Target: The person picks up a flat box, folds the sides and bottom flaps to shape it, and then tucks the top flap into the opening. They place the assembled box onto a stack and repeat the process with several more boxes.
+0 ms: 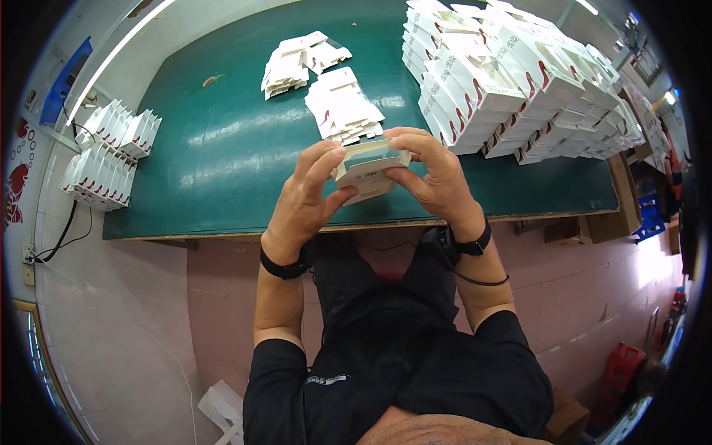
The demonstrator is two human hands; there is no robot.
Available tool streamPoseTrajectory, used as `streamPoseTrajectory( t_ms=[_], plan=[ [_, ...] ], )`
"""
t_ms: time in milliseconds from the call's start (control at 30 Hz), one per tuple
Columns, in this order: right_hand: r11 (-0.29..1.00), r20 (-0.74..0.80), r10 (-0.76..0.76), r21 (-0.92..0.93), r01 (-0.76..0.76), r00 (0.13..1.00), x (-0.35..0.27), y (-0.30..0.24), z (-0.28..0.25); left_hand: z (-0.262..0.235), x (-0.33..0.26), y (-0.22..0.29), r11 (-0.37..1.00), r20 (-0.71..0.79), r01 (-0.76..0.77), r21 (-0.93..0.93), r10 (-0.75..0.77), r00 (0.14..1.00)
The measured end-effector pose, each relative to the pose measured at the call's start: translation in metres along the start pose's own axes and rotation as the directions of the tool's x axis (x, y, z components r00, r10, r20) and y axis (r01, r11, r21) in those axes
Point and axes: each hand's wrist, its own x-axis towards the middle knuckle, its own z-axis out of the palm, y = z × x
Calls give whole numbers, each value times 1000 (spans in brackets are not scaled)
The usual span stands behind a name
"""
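1. From my remote seat, the head view shows me the wearer's two hands meeting over the near edge of a green counter, with a small white box between them.
2. I see the left hand gripping the box's left end, thumb on the printed face and fingers at the upper edge.
3. The right hand grasps the other end the same way, thumb on the printed face, fingers along the top.
4. The box tilts in this grip, and I can look into an opening at its upper side.
5. Just beyond it I find a pile of flat cartons on the counter, with a second carton pile farther back.
6. To the right I see a tall stack of white boxes with red marks.
7. At the counter's left end stand smaller rows of similar boxes.
8. Both wrists wear black bands.
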Motion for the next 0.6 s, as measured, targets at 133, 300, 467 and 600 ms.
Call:
streamPoseTrajectory(
  t_ms=[133,300,467,600],
  plan=[
    [1000,-14,5,-2,-5,1000,0,-1,-1,2,-3,-8,994,-29,21,-109,-24,999],
    [999,-54,-27,-36,25,998,1,-4,-1,8,-5,-16,996,-99,-62,-64,56,994],
    [999,-86,26,28,-24,996,-1,-4,-2,12,-7,-17,956,-121,-9,-293,-28,992],
    [998,-111,30,50,-25,993,-2,-4,-2,13,-3,-10,939,-133,-16,-344,-32,991]
  ],
)
